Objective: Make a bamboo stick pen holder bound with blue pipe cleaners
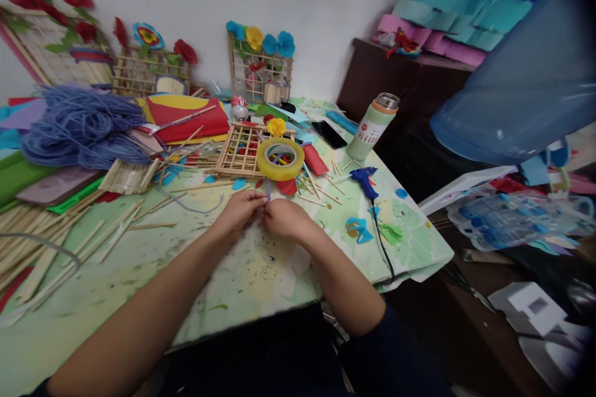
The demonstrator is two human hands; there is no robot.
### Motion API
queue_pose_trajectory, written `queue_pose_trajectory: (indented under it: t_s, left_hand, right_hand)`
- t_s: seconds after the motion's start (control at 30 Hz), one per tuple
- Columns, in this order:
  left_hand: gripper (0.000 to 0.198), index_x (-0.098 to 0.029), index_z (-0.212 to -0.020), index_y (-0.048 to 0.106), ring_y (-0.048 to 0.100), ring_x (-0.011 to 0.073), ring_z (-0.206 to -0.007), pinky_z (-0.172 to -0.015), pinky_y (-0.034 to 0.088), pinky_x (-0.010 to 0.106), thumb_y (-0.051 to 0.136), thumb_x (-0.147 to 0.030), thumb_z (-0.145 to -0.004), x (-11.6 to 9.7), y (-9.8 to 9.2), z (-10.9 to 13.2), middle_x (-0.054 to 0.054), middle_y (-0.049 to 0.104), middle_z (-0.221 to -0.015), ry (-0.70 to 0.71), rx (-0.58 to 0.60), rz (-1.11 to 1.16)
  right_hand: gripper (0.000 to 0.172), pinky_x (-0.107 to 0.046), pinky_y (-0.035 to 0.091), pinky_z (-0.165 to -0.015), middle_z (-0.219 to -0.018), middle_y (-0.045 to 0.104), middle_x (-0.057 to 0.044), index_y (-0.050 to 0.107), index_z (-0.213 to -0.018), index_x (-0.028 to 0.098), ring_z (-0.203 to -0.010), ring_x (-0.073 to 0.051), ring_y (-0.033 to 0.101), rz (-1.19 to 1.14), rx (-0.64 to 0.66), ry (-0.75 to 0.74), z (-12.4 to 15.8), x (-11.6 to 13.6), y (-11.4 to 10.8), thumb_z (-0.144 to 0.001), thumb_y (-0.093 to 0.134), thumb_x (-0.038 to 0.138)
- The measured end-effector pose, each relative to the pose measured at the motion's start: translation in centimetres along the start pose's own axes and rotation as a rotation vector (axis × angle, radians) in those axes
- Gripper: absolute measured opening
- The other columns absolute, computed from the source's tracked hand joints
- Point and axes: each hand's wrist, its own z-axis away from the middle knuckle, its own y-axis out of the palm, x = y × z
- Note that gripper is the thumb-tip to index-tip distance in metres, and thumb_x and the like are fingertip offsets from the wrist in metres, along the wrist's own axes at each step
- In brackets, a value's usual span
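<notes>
My left hand (243,212) and my right hand (286,220) meet above the near middle of the table, fingertips almost touching. Between them a short bit of blue-purple cord (269,190) sticks up, pinched in the fingers of both hands; the rest of it is hidden by the knuckles. Just beyond the hands, a roll of yellowish clear tape (261,169) leans on a small lattice of wooden sticks (239,152) with a yellow paper flower (276,127). A loose strand of similar cord (198,209) lies left of my left hand.
A big heap of blue-purple cord (79,124) lies at the back left, above many wooden sticks (40,248). A blue glue gun (365,181) with a black cable is on the right, near a green bottle (372,128) and a phone (329,134). Finished-looking flower lattices (261,74) stand along the wall.
</notes>
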Motion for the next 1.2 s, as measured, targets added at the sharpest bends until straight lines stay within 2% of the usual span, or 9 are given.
queue_pose_trajectory:
  t_s: [0.2, 0.27, 0.4, 0.5, 0.6, 0.73, 0.9, 1.1, 1.2]
  left_hand:
    - [0.035, -0.014, -0.081, 0.059, 0.038, 0.0049, -0.035, -0.037, 0.021, 0.018, 0.074, -0.024, -0.051, -0.1, 0.1, 0.3, -0.005, 0.054, -0.051, -0.020, 0.009, 0.087]
    - [0.033, -0.013, -0.081, 0.060, 0.032, 0.0031, -0.033, -0.036, 0.017, 0.018, 0.074, -0.024, -0.052, -0.3, 0.1, 0.3, -0.005, 0.054, -0.050, -0.021, 0.023, 0.089]
    - [0.033, -0.013, -0.081, 0.060, 0.030, 0.0017, -0.033, -0.036, 0.014, 0.019, 0.074, -0.023, -0.052, -0.5, 0.1, 0.5, 0.001, 0.065, -0.063, -0.017, 0.032, 0.100]
    - [0.033, -0.014, -0.082, 0.061, 0.031, 0.0024, -0.034, -0.037, 0.015, 0.019, 0.075, -0.024, -0.053, -0.3, 0.0, 0.4, 0.000, 0.063, -0.060, -0.005, 0.041, 0.100]
    - [0.036, -0.013, -0.085, 0.063, 0.032, 0.0033, -0.035, -0.037, 0.015, 0.018, 0.076, -0.023, -0.053, -0.1, -0.2, 0.2, -0.003, 0.057, -0.053, 0.011, 0.036, 0.111]
    - [0.035, -0.013, -0.084, 0.066, 0.035, 0.0043, -0.035, -0.037, 0.017, 0.019, 0.077, -0.022, -0.052, 0.1, -0.4, -0.2, -0.002, 0.058, -0.051, 0.011, -0.010, 0.077]
    - [0.034, -0.012, -0.080, 0.068, 0.060, 0.0152, -0.057, -0.050, 0.043, 0.024, 0.078, -0.021, -0.048, 0.0, -0.4, -0.2, 0.005, 0.068, -0.064, 0.066, -0.049, 0.072]
    - [0.036, -0.012, -0.081, 0.071, 0.061, 0.0179, -0.062, -0.057, 0.046, 0.028, 0.078, -0.028, -0.050, 0.5, -0.7, -0.6, 0.006, 0.070, -0.069, 0.135, -0.033, -0.048]
    - [0.030, -0.013, -0.079, 0.072, 0.063, 0.0217, -0.067, -0.064, 0.047, 0.033, 0.072, -0.031, -0.056, 0.5, -1.1, -1.0, 0.008, 0.071, -0.075, 0.241, -0.032, -0.235]
  right_hand:
    - [0.027, -0.026, 0.030, -0.054, -0.068, 0.065, -0.007, 0.068, -0.071, 0.017, -0.062, -0.017, 0.054, -0.170, -0.010, -0.004, -0.2, -1.0, -0.8, -0.082, 0.052, 0.035]
    - [0.030, -0.026, 0.032, -0.056, -0.068, 0.064, -0.006, 0.065, -0.068, 0.016, -0.063, -0.016, 0.053, -0.240, -0.136, 0.084, -0.6, -1.6, -0.9, -0.085, 0.049, 0.035]
    - [0.012, -0.024, 0.039, -0.067, -0.085, 0.066, -0.007, 0.061, -0.080, 0.013, -0.078, -0.015, 0.056, -0.402, -0.375, 0.183, -1.7, -2.6, -0.3, -0.079, 0.050, 0.016]
    - [0.013, -0.023, 0.041, -0.061, -0.075, 0.063, -0.003, 0.057, -0.088, 0.014, -0.068, -0.013, 0.057, -0.717, -0.220, 0.230, -2.1, -2.3, 0.4, -0.079, 0.047, 0.014]
    - [0.011, -0.021, 0.036, -0.052, -0.056, 0.053, 0.004, 0.054, -0.080, 0.016, -0.048, -0.010, 0.047, -0.941, -0.058, 0.228, -2.1, -1.9, 0.8, -0.078, 0.044, 0.013]
    - [0.012, -0.019, 0.035, -0.054, -0.053, 0.050, 0.004, 0.053, -0.060, 0.015, -0.051, -0.008, 0.044, -0.845, -0.102, 0.161, -2.3, -2.4, 1.0, -0.072, 0.052, 0.013]
    - [0.019, -0.021, 0.032, -0.054, -0.055, 0.054, 0.002, 0.067, -0.065, 0.013, -0.054, -0.009, 0.046, -0.617, -0.149, 0.218, -2.6, -3.3, 0.9, -0.074, 0.056, 0.025]
    - [0.020, -0.022, 0.030, -0.053, -0.057, 0.057, 0.001, 0.071, -0.068, 0.013, -0.055, -0.010, 0.046, -0.519, -0.218, 0.217, -2.6, -3.1, 0.8, -0.075, 0.057, 0.025]
    - [0.017, -0.021, 0.029, -0.052, -0.060, 0.061, 0.000, 0.070, -0.067, 0.013, -0.058, -0.010, 0.048, -0.478, -0.252, 0.219, -2.6, -2.9, 1.0, -0.073, 0.056, 0.021]
